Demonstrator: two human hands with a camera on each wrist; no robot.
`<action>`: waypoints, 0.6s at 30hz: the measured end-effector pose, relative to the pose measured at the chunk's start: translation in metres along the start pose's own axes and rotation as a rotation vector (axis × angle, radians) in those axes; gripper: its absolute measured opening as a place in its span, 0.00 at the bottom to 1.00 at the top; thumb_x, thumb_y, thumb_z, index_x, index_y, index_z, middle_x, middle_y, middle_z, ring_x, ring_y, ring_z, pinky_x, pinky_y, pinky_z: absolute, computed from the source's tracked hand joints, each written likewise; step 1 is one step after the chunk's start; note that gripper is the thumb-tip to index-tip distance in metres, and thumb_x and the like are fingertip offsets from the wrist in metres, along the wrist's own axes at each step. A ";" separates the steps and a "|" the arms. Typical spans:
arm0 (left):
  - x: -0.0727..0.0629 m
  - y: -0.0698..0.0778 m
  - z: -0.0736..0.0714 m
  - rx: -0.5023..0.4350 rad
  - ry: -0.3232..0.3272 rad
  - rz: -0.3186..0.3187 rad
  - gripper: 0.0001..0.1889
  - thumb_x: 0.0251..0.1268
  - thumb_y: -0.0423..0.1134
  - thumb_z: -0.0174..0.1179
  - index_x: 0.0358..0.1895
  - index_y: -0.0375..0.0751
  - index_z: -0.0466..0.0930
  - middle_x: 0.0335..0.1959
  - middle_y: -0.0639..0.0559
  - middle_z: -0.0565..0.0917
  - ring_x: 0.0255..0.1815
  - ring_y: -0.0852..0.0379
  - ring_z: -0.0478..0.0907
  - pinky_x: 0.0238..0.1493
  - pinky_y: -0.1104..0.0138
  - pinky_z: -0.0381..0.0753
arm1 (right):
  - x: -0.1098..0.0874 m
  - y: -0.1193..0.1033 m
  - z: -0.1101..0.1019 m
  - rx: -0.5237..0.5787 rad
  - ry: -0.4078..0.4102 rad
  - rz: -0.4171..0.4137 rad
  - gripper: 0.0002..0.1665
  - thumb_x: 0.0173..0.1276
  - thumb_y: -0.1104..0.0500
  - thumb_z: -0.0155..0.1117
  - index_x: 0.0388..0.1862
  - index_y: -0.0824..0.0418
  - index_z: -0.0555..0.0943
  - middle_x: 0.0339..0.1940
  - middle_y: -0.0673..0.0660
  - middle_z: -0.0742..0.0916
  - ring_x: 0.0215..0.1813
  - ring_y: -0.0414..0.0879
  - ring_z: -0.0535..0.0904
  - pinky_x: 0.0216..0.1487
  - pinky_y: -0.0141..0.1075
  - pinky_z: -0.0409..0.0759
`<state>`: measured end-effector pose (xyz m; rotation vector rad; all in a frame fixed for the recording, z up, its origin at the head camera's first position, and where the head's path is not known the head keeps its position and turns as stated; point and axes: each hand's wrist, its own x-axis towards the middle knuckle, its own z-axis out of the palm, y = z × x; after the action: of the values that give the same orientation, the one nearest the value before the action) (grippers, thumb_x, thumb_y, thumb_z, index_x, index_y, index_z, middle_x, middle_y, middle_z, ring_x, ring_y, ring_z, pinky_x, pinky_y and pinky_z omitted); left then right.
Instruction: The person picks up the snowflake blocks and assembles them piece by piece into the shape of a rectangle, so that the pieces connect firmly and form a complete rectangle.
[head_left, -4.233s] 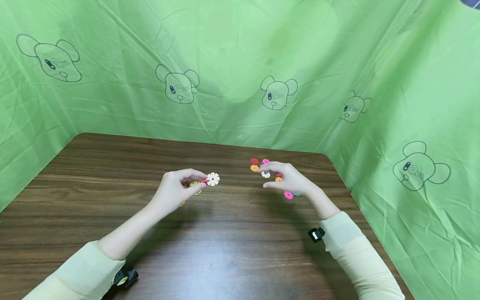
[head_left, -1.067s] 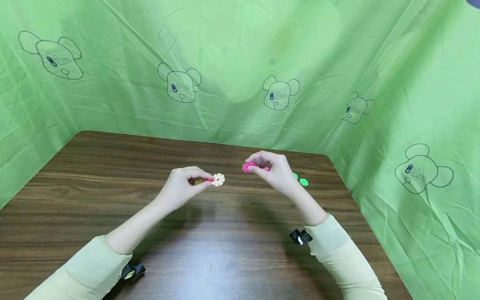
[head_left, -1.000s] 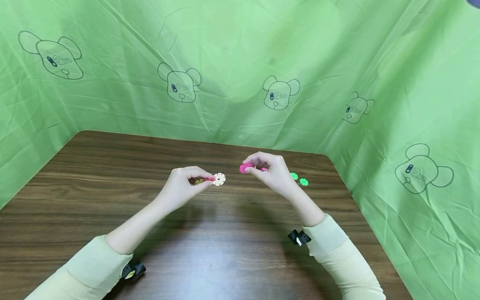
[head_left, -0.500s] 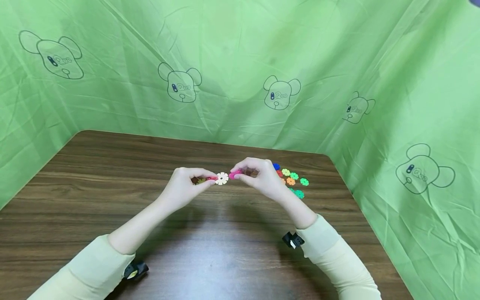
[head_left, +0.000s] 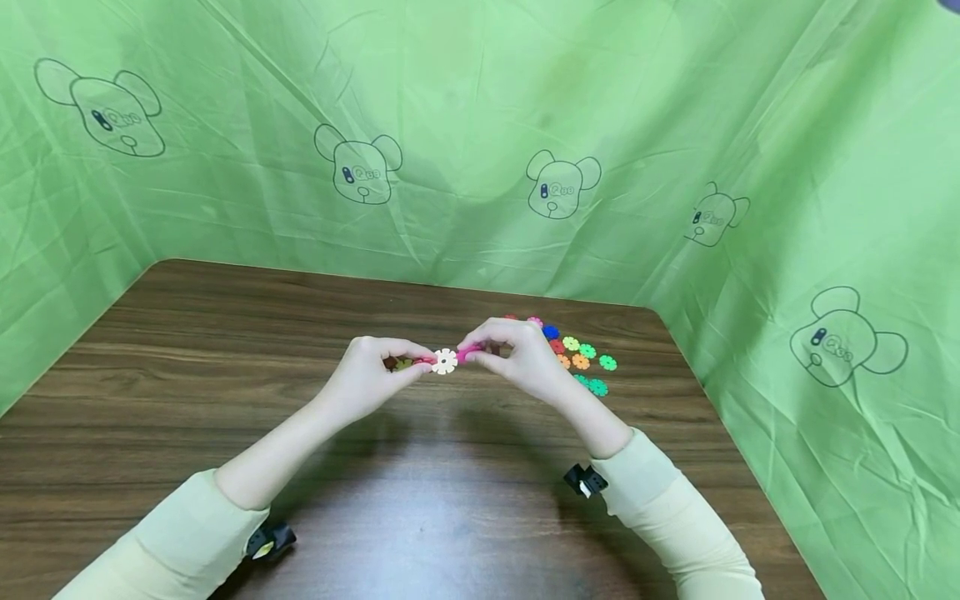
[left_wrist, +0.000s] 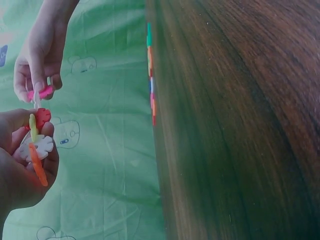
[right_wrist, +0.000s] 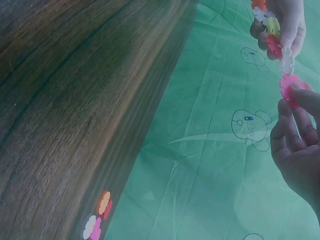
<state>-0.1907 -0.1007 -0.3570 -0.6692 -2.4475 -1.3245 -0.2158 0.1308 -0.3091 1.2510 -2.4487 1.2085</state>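
My left hand (head_left: pixel 367 375) pinches a short chain of notched, flower-shaped interlocking discs. In the left wrist view the chain shows an orange disc (left_wrist: pixel 38 167), a white one, a yellow disc (left_wrist: pixel 33 127) and a red disc (left_wrist: pixel 44 116). At its right end a cream-white disc (head_left: pixel 445 361) sticks out past my left fingertips. Between thumb and fingers, my right hand (head_left: pixel 525 360) pinches a pink disc (right_wrist: pixel 288 86). The pink disc's edge meets the white disc's rim; how deep their notches sit together I cannot tell. Both hands are above the table.
Several loose discs lie at the right of the brown wooden table (head_left: pixel 300 308), among them a blue disc (head_left: pixel 551 332), a green disc (head_left: pixel 608 362) and an orange disc (head_left: pixel 581 362). My right hand partly covers this group. A green curtain (head_left: pixel 465 100) stands behind the table.
My right hand was empty over the loose discs; later it held the pink disc and brought it left to the white disc. My left hand moved slightly right with the chain.
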 end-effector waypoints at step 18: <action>-0.002 0.003 0.003 -0.035 -0.031 -0.004 0.06 0.55 0.40 0.68 0.37 0.49 0.88 0.29 0.58 0.87 0.19 0.61 0.67 0.20 0.73 0.66 | -0.005 0.023 0.007 0.042 0.002 -0.030 0.07 0.57 0.61 0.70 0.36 0.55 0.87 0.34 0.47 0.88 0.33 0.37 0.80 0.32 0.32 0.80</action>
<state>-0.1872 -0.0977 -0.3574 -0.6992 -2.4565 -1.3710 -0.2280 0.1366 -0.3301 1.2918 -2.4062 1.2593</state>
